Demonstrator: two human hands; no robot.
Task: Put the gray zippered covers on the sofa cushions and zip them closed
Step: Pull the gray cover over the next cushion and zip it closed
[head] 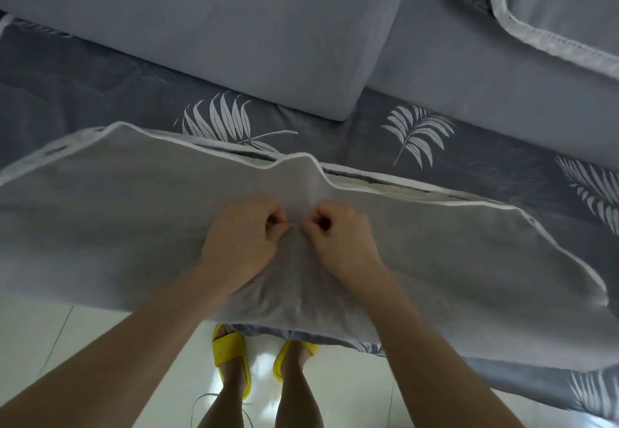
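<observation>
A wide gray cover (pixel 134 213) with white piping lies across the sofa seat in front of me, a cushion inside it. Its far edge gapes at the right, and pale cushion filling (pixel 385 189) shows in the opening. My left hand (pixel 241 240) and my right hand (pixel 341 236) sit side by side on the middle of the cover, fingers curled. Both pinch the cover fabric, and a thin pale bit stretches between the fingertips; whether it is thread or a zipper pull I cannot tell. The fabric bunches into a ridge between my hands.
Two gray back cushions (pixel 234 35) (pixel 485 85) lean at the rear of the sofa. Another piped cushion (pixel 552 8) lies at the top right. A dark leaf-print sheet (pixel 418 136) covers the seat. My feet in yellow slippers (pixel 231 354) stand on a white tiled floor.
</observation>
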